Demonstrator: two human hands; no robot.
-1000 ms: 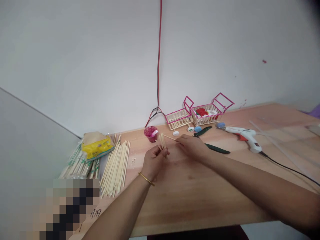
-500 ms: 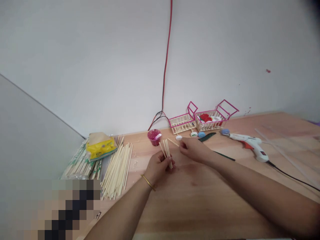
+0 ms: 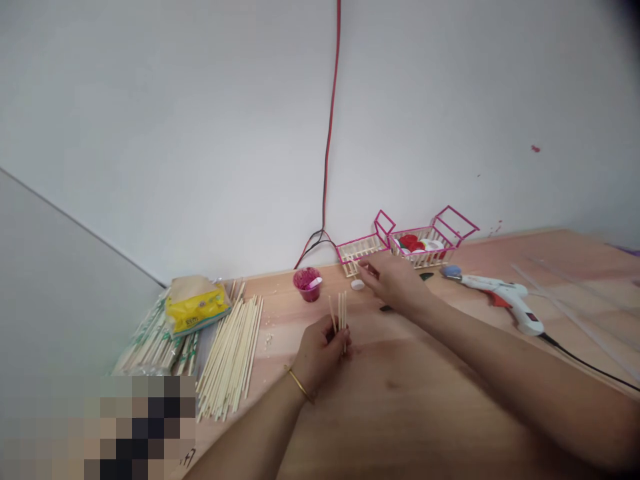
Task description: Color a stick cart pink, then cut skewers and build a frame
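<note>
The left hand's thumb and fingers pinch a small bunch of wooden sticks (image 3: pixel 343 310) low down, the tops fanning slightly above the left hand (image 3: pixel 320 350), just over the wooden table (image 3: pixel 425 413). Those sticks look light, stiff and dry, easy to snap if bent and apt to roll apart; I'd grip them around the lower middle, gently. The right hand (image 3: pixel 395 280) has thumb and forefinger drawn close, but against the pale slats behind I can't tell whether they pinch a stick. Behind it stands a pink-rimmed stick basket (image 3: pixel 359 241), with a white bottle cap (image 3: pixel 357 285) below. Farther out are a plastic cup (image 3: pixel 309 291) with pink contents, a glue gun (image 3: pixel 507 297) and a loose stick pile (image 3: pixel 233 360).
</note>
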